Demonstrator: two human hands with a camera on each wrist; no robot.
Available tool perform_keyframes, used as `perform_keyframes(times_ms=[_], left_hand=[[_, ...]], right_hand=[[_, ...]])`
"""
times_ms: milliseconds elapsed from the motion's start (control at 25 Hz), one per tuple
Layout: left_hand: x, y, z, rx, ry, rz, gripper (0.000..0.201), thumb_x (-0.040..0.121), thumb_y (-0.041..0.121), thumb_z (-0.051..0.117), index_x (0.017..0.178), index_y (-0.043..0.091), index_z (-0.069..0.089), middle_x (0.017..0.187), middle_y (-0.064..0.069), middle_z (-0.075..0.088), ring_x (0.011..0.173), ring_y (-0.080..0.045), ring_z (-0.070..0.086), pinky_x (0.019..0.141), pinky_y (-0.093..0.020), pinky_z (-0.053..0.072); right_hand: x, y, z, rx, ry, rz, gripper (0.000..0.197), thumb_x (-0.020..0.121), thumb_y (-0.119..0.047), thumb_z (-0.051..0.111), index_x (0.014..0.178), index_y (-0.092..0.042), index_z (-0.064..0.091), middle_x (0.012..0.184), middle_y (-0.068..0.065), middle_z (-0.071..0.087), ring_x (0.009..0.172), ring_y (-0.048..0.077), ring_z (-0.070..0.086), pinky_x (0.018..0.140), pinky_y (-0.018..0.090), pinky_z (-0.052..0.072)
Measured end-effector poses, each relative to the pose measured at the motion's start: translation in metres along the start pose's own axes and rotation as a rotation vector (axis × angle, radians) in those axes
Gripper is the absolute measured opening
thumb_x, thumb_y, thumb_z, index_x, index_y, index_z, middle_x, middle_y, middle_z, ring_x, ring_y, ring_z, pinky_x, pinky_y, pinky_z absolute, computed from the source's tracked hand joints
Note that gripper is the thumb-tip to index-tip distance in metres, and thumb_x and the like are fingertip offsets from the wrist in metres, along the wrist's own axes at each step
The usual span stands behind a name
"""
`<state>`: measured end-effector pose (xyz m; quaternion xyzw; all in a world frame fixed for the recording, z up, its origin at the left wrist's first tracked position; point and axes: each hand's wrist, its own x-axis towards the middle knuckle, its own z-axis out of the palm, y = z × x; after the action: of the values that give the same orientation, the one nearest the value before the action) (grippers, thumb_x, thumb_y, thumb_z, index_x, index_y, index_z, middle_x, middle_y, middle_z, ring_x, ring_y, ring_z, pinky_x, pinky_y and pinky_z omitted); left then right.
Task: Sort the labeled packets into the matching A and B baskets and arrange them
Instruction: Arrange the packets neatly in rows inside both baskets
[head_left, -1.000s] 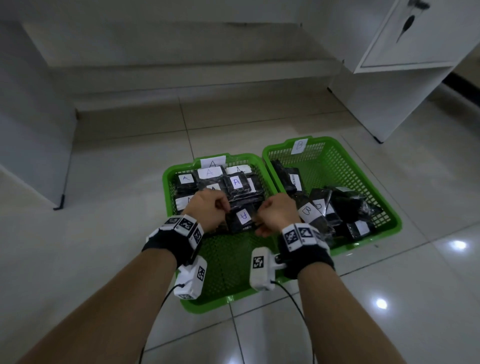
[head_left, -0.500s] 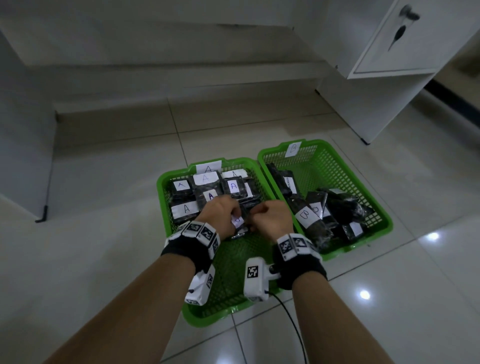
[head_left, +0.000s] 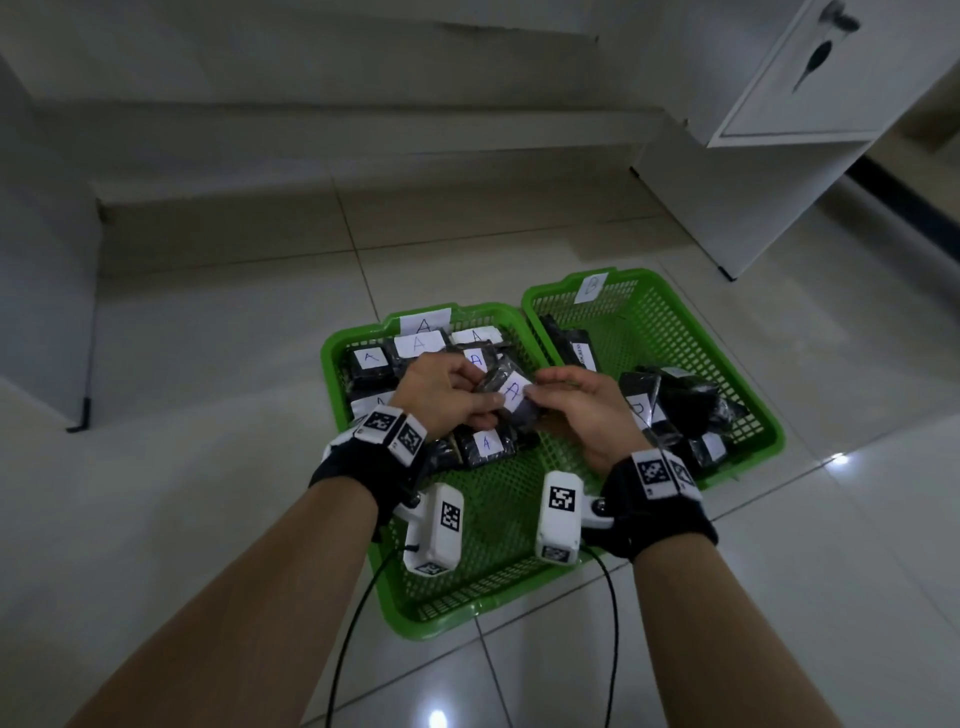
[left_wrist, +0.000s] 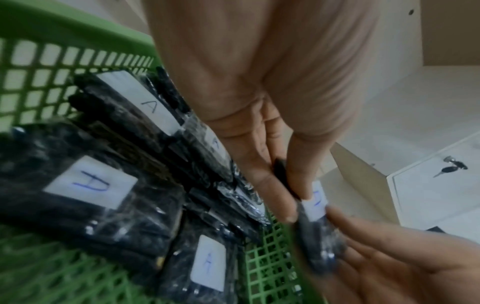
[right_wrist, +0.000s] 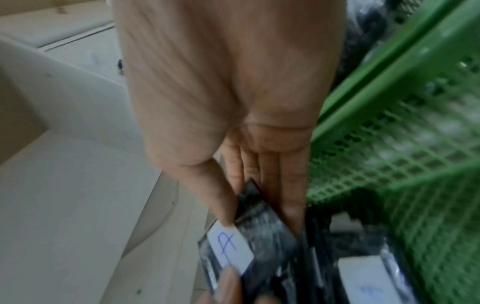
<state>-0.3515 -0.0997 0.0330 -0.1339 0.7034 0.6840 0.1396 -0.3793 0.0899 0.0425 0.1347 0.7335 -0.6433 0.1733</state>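
Your left hand (head_left: 441, 392) and right hand (head_left: 584, 410) together hold one dark packet (head_left: 506, 397) above the far half of the A basket (head_left: 498, 613), which sits on the tiled floor (head_left: 208, 467). The packet's long axis runs from far left to near right in the head view, and its white label, marked A, faces up toward you. The left grip pinches the near-left edge of the packet between thumb and fingers; the right grip pinches the opposite end, with the thumb on the label corner and the fingers underneath. More packets labelled A lie flat in the far part of the A basket, including one (head_left: 485, 444) just below your hands. The B basket (head_left: 654, 306) stands touching the right side of the A basket and holds a loose pile of dark packets (head_left: 680, 410) along its near side, at least one with a B label showing. A white cabinet (head_left: 779, 130) stands at the far right. Compared with half a second ago, your hands have risen and separated: then both fists were pressed close together low over the A packets and the label was mostly hidden; now the packet is lifted clear and its label is fully exposed.
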Motion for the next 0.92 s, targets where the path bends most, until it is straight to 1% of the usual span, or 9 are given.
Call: perform_keyframes(times_ms=[80, 160, 280, 400, 480, 560, 720, 840, 920], left_hand=[[-0.004, -0.001, -0.006, 0.205, -0.023, 0.007, 0.023, 0.081, 0.021, 0.081, 0.091, 0.004, 0.069, 0.074, -0.012, 0.075, 0.062, -0.026, 0.073, 0.064, -0.039, 0.062], [-0.005, -0.001, -0.016, 0.457, 0.087, 0.076, 0.019, 0.083, 0.032, 0.077, 0.081, 0.014, 0.073, 0.066, -0.001, 0.074, 0.051, -0.013, 0.067, 0.058, -0.030, 0.059], [-0.004, 0.000, -0.025, 0.614, 0.142, 0.210, 0.007, 0.081, 0.020, 0.075, 0.075, 0.016, 0.073, 0.065, 0.007, 0.071, 0.051, 0.000, 0.062, 0.064, -0.028, 0.058], [-0.007, 0.001, -0.018, 0.485, -0.111, 0.046, 0.008, 0.085, 0.003, 0.067, 0.085, 0.006, 0.074, 0.073, -0.007, 0.076, 0.059, -0.016, 0.072, 0.055, -0.029, 0.056], [-0.011, -0.002, -0.005, 0.433, -0.311, -0.127, 0.013, 0.089, 0.003, 0.065, 0.097, 0.001, 0.074, 0.087, -0.015, 0.076, 0.074, -0.024, 0.076, 0.064, -0.034, 0.061], [-0.010, -0.008, 0.002, 0.518, -0.401, -0.167, 0.021, 0.089, 0.004, 0.064, 0.107, 0.005, 0.075, 0.104, -0.015, 0.074, 0.081, -0.021, 0.075, 0.076, -0.036, 0.062], [-0.006, -0.016, 0.004, 0.650, -0.420, -0.129, 0.035, 0.089, 0.002, 0.057, 0.118, 0.013, 0.071, 0.122, -0.007, 0.066, 0.084, -0.018, 0.072, 0.073, -0.029, 0.061], [-0.006, -0.004, 0.001, 0.575, -0.373, -0.102, 0.027, 0.092, 0.001, 0.052, 0.104, 0.011, 0.075, 0.107, -0.008, 0.074, 0.086, -0.020, 0.074, 0.068, -0.032, 0.062], [-0.003, 0.014, -0.001, 0.520, -0.262, -0.038, 0.030, 0.093, 0.000, 0.048, 0.091, 0.014, 0.074, 0.093, -0.003, 0.076, 0.080, -0.018, 0.074, 0.058, -0.027, 0.056]], right_hand=[[0.002, 0.003, 0.004, -0.029, 0.091, -0.008, 0.029, 0.076, -0.003, 0.084, 0.101, -0.004, 0.070, 0.096, 0.013, 0.075, 0.085, 0.028, 0.075, 0.073, 0.038, 0.063], [0.004, 0.006, 0.011, -0.281, 0.111, -0.039, 0.021, 0.074, -0.004, 0.086, 0.088, -0.011, 0.073, 0.088, 0.007, 0.075, 0.077, 0.020, 0.073, 0.061, 0.024, 0.057], [0.007, 0.018, 0.029, -0.573, 0.076, -0.125, 0.018, 0.075, -0.008, 0.087, 0.086, -0.015, 0.075, 0.087, 0.000, 0.075, 0.073, 0.009, 0.067, 0.056, 0.009, 0.045], [0.006, 0.028, 0.045, -0.688, 0.163, -0.227, 0.019, 0.077, -0.009, 0.084, 0.095, -0.011, 0.081, 0.092, 0.002, 0.078, 0.078, 0.012, 0.069, 0.073, 0.015, 0.053], [0.007, 0.030, 0.048, -0.711, 0.235, -0.259, 0.022, 0.077, -0.008, 0.082, 0.099, -0.008, 0.080, 0.094, 0.005, 0.077, 0.084, 0.017, 0.070, 0.080, 0.021, 0.053], [0.010, 0.029, 0.046, -0.718, 0.254, -0.260, 0.020, 0.078, -0.006, 0.079, 0.097, -0.008, 0.078, 0.090, 0.006, 0.076, 0.079, 0.015, 0.066, 0.079, 0.021, 0.053], [0.013, 0.026, 0.040, -0.771, 0.185, -0.228, 0.012, 0.081, -0.009, 0.076, 0.092, -0.013, 0.080, 0.079, -0.004, 0.070, 0.081, 0.010, 0.067, 0.072, 0.011, 0.048], [0.006, 0.008, 0.034, -0.808, 0.185, -0.255, 0.010, 0.085, -0.011, 0.073, 0.089, -0.015, 0.081, 0.080, -0.002, 0.073, 0.076, 0.011, 0.067, 0.075, 0.018, 0.052], [0.001, -0.019, 0.027, -0.909, 0.124, -0.313, 0.012, 0.089, -0.012, 0.070, 0.090, -0.014, 0.081, 0.079, -0.001, 0.073, 0.066, 0.010, 0.066, 0.065, 0.015, 0.055]])
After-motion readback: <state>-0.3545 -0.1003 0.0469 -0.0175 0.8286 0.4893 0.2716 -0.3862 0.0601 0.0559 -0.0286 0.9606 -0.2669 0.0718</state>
